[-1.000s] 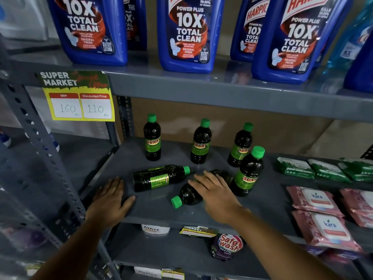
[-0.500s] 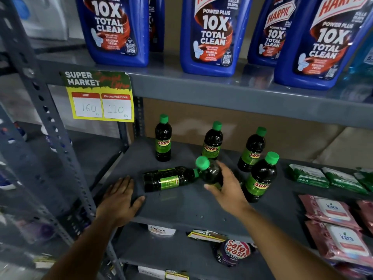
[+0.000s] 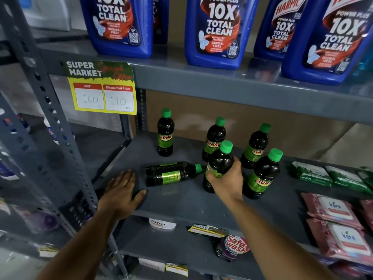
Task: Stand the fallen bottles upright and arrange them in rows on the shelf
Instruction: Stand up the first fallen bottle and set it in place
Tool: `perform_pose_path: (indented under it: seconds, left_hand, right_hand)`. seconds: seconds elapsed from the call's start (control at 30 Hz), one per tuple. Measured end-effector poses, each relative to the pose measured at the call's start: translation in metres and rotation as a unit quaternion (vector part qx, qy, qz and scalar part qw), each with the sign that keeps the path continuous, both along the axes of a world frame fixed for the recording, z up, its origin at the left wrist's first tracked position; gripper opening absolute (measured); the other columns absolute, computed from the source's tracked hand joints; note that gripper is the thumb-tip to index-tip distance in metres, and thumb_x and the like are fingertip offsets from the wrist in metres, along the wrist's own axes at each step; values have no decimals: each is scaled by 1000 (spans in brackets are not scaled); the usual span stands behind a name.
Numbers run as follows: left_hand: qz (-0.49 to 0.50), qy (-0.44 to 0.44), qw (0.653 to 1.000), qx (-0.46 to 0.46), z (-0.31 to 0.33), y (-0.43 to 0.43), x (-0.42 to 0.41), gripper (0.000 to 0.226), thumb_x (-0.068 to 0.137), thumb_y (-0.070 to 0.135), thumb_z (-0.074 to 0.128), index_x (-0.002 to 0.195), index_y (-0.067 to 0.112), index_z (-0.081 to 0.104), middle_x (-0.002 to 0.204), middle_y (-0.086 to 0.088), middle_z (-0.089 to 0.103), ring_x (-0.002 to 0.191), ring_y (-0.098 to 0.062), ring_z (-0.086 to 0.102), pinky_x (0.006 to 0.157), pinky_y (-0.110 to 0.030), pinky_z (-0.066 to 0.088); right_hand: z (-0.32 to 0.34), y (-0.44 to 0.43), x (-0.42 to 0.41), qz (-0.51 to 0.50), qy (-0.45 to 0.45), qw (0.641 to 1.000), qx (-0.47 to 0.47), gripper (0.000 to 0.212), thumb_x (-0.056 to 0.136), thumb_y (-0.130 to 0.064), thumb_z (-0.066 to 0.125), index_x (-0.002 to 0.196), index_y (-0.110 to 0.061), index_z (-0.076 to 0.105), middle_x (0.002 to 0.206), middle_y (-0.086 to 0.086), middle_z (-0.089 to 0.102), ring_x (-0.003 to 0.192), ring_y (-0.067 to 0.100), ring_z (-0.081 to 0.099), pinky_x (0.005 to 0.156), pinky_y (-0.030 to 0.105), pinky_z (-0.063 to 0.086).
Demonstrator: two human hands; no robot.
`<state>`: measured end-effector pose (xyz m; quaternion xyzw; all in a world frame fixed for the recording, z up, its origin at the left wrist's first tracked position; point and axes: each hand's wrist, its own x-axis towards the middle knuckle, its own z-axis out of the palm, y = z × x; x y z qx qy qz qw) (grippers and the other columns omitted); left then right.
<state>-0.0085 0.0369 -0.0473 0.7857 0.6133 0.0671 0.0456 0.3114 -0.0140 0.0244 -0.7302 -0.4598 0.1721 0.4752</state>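
Dark bottles with green caps and green "Sunny" labels stand on the grey shelf [image 3: 181,201]. My right hand [image 3: 227,181] is wrapped around one bottle [image 3: 221,158], which is nearly upright with its base near the shelf surface. One bottle [image 3: 171,174] lies on its side just left of it, cap pointing right. Three bottles stand at the back: left [image 3: 165,134], middle [image 3: 215,136], right [image 3: 256,146]. A further bottle [image 3: 262,176] stands in front at the right. My left hand [image 3: 121,194] rests flat on the shelf's front left edge.
Green packs [image 3: 310,174] and pink Kara wipe packs [image 3: 333,211] lie on the shelf's right part. Large blue Harpic bottles [image 3: 218,31] fill the shelf above, with a yellow price tag [image 3: 103,91] hanging from its edge. A perforated steel upright [image 3: 52,126] stands left.
My right hand has gripped the fallen bottle nearest the front and tipped it from lying on its side to nearly upright. My left hand stayed flat on the shelf edge.
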Motion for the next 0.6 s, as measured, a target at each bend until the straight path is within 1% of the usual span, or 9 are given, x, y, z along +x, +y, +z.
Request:
perform_pose_path:
  seconds: [0.07, 0.17, 0.2, 0.3, 0.33, 0.4, 0.43, 0.53, 0.6]
  left_hand:
    - [1, 1, 1000, 3, -1, 0, 0, 93, 77, 73, 7, 150, 15, 14, 161, -2, 11, 147, -19, 3, 119, -41, 8]
    - [1, 2, 1000, 3, -1, 1, 0, 93, 77, 73, 6, 150, 15, 13, 161, -2, 9, 147, -19, 2, 118, -41, 8]
    - [1, 4, 1000, 2, -1, 2, 0, 93, 78, 73, 6, 150, 15, 12, 161, -2, 8, 147, -19, 1, 119, -41, 7]
    - [5, 7, 1000, -2, -2, 2, 0, 93, 78, 73, 6, 151, 16, 10, 162, -1, 6, 147, -18, 0, 119, -41, 6]
    - [5, 7, 1000, -5, -2, 2, 0, 93, 78, 73, 6, 151, 16, 9, 162, -1, 6, 147, -18, -1, 119, -41, 6]
    - [6, 8, 1000, -7, -1, 2, 0, 93, 78, 73, 6, 151, 15, 9, 162, -1, 6, 147, -17, -1, 119, -41, 5]
    - [5, 9, 1000, -7, 0, 2, 0, 94, 78, 73, 5, 151, 15, 9, 162, -1, 6, 147, -17, -1, 119, -40, 5]
    - [4, 7, 1000, -7, 1, 0, 1, 93, 78, 73, 5, 151, 15, 8, 162, -1, 5, 147, -17, -2, 119, -40, 5]
    - [2, 7, 1000, -7, 1, 1, 0, 93, 79, 73, 6, 151, 15, 9, 162, -1, 5, 147, -17, -2, 119, -40, 5]
  right_hand:
    - [-1, 0, 1, 11, 20, 1000, 0, 86, 69, -23, 81, 140, -16, 32, 118, 2, 58, 113, 25, 59, 84, 31, 47]
    - [-2, -1, 2, -42, -42, 998, 22, 94, 59, -44, 85, 135, -14, 37, 126, 8, 53, 119, 26, 51, 92, 42, 49]
    - [-2, -1, 3, -41, -33, 998, 21, 95, 58, -48, 85, 134, -16, 37, 126, 6, 54, 118, 24, 53, 93, 43, 50]
    - [-2, 1, 5, 8, 28, 1000, 10, 90, 64, -31, 84, 137, -17, 33, 119, 1, 58, 114, 23, 59, 89, 35, 50]
    - [-4, 1, 5, 9, 17, 1000, 14, 92, 62, -34, 85, 136, -17, 32, 121, 1, 57, 116, 22, 58, 90, 35, 49]
    - [-6, 0, 4, -8, -14, 1000, 24, 102, 54, -50, 87, 134, -18, 33, 128, 3, 52, 121, 21, 52, 96, 39, 48]
    - [-7, -1, 5, -14, -13, 1000, 19, 103, 53, -50, 88, 134, -17, 34, 129, 3, 52, 121, 21, 53, 97, 39, 48]
    - [-7, 0, 9, 9, 26, 999, 16, 98, 60, -31, 89, 138, -16, 31, 122, -2, 57, 115, 18, 59, 93, 33, 48]
    - [-11, 0, 12, 26, 15, 999, 12, 101, 62, -29, 89, 141, -18, 27, 125, -4, 55, 117, 17, 57, 94, 32, 47]
